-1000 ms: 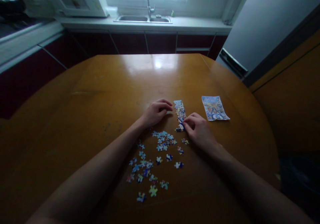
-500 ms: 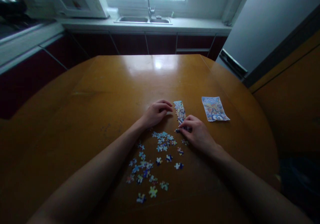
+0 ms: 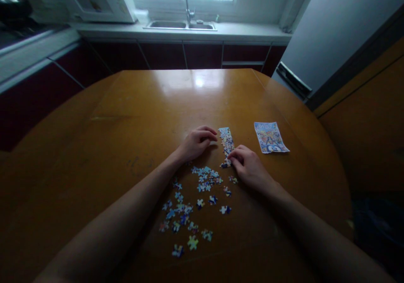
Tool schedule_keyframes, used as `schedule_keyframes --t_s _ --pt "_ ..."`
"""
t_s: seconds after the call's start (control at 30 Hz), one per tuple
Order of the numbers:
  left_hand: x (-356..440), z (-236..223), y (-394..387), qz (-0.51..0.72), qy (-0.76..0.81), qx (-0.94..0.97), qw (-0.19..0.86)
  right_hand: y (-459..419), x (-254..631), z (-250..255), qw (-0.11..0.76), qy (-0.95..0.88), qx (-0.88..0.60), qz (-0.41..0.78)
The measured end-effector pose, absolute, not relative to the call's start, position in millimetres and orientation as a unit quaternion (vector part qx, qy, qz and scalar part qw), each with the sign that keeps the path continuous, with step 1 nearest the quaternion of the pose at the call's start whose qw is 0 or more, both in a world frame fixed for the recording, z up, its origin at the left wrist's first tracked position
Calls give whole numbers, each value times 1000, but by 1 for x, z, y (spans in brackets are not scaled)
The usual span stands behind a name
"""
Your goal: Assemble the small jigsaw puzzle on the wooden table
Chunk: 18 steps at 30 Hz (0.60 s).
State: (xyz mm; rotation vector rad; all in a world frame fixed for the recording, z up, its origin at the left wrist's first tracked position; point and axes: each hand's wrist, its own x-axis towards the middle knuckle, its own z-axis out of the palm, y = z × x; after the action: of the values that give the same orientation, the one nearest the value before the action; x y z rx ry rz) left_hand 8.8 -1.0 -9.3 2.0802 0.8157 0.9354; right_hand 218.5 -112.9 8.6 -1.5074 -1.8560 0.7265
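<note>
A narrow strip of joined jigsaw pieces (image 3: 226,137) lies on the wooden table, its near end partly covered by my right hand (image 3: 249,165). The fingers of that hand are pinched together at the strip's lower right edge, on a puzzle piece mostly hidden under the fingertips. A dark piece (image 3: 224,165) shows at the strip's bottom left. My left hand (image 3: 198,143) rests just left of the strip's upper part, fingers loosely bent and apart, holding nothing. Loose puzzle pieces (image 3: 206,177) lie in a cluster below the hands, with more (image 3: 181,209) scattered nearer to me.
To the right of the strip lies a creased picture sheet (image 3: 272,138). The round-ended wooden table (image 3: 126,102) extends to the counter side, where a sink (image 3: 167,24) and a microwave (image 3: 97,3) stand. A refrigerator (image 3: 334,30) is at the right.
My right fingertips have shifted slightly right from the dark piece, which now shows more fully at the strip's near end. My left hand has stayed in place.
</note>
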Motion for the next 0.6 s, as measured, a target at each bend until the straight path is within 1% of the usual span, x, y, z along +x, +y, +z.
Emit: schedule_keyframes --t_s 0.6 --pt "9 -9 -1 359 319 805 349 -112 217 4 308 -707 -581 260"
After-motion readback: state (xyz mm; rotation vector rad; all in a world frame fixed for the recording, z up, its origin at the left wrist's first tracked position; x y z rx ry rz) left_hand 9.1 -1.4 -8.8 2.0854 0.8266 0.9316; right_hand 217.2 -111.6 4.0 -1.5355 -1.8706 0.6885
